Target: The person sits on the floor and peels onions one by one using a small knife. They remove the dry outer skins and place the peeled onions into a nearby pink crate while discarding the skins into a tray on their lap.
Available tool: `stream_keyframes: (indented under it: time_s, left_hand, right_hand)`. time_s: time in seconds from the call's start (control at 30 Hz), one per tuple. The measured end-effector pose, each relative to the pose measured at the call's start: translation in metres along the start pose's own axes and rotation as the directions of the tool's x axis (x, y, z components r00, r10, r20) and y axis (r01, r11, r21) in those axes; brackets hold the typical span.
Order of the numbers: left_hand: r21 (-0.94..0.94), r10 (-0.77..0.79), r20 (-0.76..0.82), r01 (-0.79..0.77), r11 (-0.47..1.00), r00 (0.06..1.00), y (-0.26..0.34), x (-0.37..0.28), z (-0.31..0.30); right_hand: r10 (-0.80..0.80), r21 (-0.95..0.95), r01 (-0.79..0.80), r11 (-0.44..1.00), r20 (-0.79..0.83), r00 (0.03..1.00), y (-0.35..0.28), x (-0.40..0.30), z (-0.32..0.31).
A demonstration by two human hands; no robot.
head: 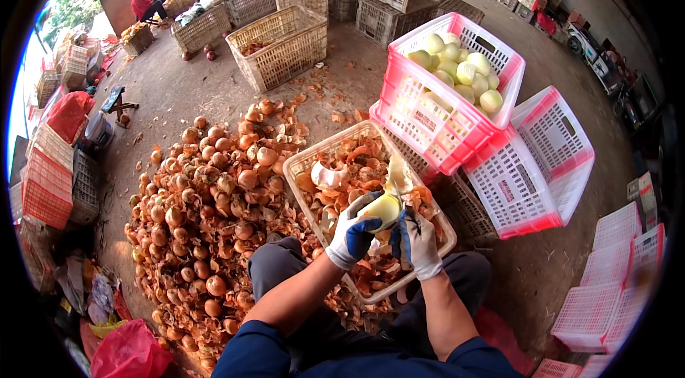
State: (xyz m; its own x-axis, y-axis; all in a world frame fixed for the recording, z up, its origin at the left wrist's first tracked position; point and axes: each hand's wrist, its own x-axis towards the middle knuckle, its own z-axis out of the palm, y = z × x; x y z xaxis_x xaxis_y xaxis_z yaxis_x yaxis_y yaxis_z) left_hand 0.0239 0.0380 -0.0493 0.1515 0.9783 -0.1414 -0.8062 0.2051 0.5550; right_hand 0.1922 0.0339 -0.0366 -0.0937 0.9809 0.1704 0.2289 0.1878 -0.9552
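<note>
My left hand, in a white and blue work glove, holds a pale peeled onion above a crate of skins. My right hand, gloved alike, is closed on a small knife, its thin blade beside the onion; the handle is mostly hidden by the fingers. A piece of pale onion skin hangs at the blade. Brown onion skins fill much of the crate between my knees.
A heap of unpeeled onions lies at the left. Peeled onions fill a pink and white crate ahead to the right, beside a tilted crate. A beige crate stands ahead; a person sits far left.
</note>
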Motion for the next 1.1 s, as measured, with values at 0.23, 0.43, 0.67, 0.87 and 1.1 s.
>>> stream_keyframes:
  time_s: [0.23, 0.43, 0.67, 0.87, 1.1]
  left_hand:
    - [0.081, 0.002, 0.108, -0.010, 0.997, 0.994, 0.002, -0.006, 0.001]
    - [0.032, -0.046, 0.164, 0.041, 0.999, 0.985, 0.010, -0.002, 0.000]
    - [0.253, -0.030, 0.184, -0.017, 0.967, 0.983, 0.019, -0.002, 0.008]
    - [0.232, -0.080, 0.187, 0.035, 0.972, 0.979, 0.021, -0.004, 0.001]
    - [0.207, -0.075, 0.190, 0.035, 0.978, 0.979, 0.022, -0.006, 0.006]
  right_hand:
    - [0.122, 0.036, -0.123, 0.992, 0.027, 0.992, 0.030, 0.002, -0.013]
    - [0.195, 0.587, -0.365, 0.722, 0.333, 0.922, 0.022, -0.006, -0.028]
    - [0.119, 0.431, -0.359, 0.828, 0.491, 0.863, -0.022, -0.001, -0.039]
    - [0.003, 0.112, -0.042, 0.993, 0.333, 0.943, -0.009, 0.005, -0.033]
    - [0.177, 0.475, -0.353, 0.806, 0.376, 0.910, -0.006, -0.009, -0.034]
